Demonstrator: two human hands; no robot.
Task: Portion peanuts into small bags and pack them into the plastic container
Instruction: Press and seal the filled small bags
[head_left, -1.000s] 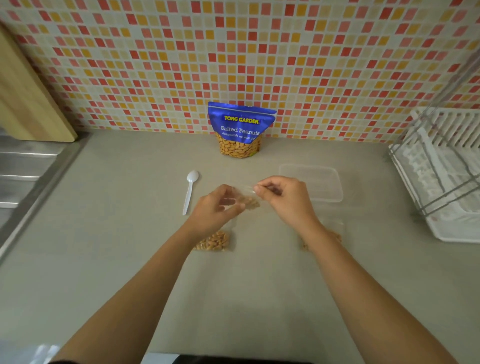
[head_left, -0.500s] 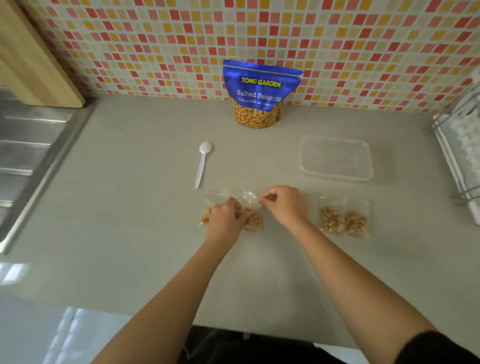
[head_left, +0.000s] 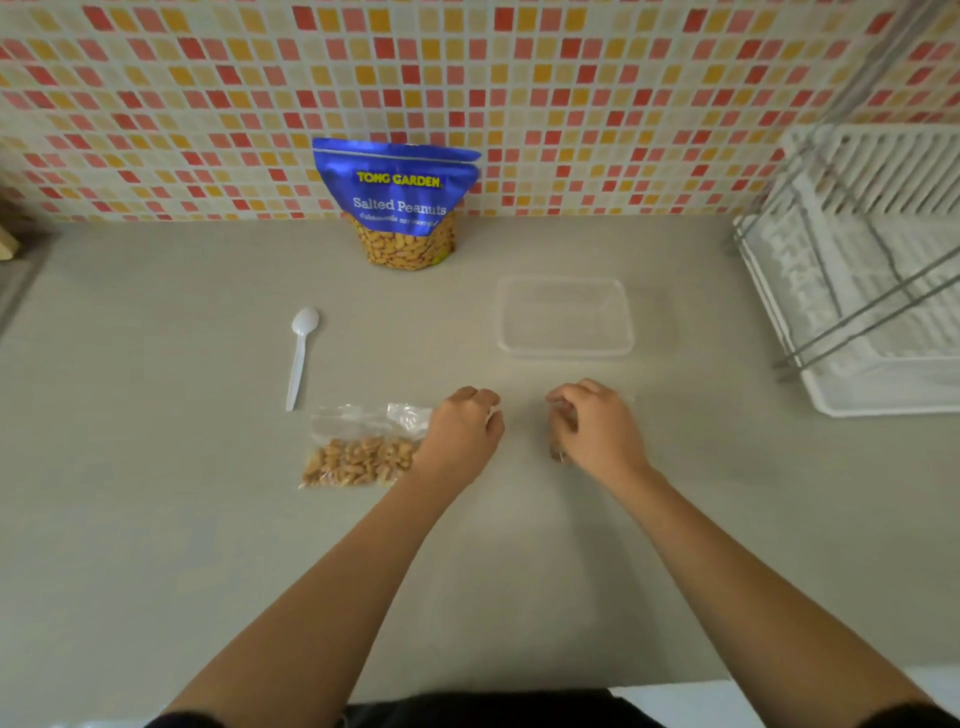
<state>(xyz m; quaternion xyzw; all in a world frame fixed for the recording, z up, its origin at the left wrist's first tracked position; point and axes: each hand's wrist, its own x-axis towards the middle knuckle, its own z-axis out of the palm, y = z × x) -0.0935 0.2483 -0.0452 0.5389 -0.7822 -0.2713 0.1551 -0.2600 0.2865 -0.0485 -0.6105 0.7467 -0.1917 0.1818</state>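
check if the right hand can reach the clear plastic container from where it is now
Probably yes. The clear plastic container sits open just beyond the right hand, with only bare counter between them, though the hand's curled fingers may be holding something.

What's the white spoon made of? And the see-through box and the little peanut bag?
The spoon looks like thin white plastic, matte and all one piece. The box seems clear, stiff plastic: the counter shows through it. The little bag is probably soft, glossy plastic film: it crinkles and glints.
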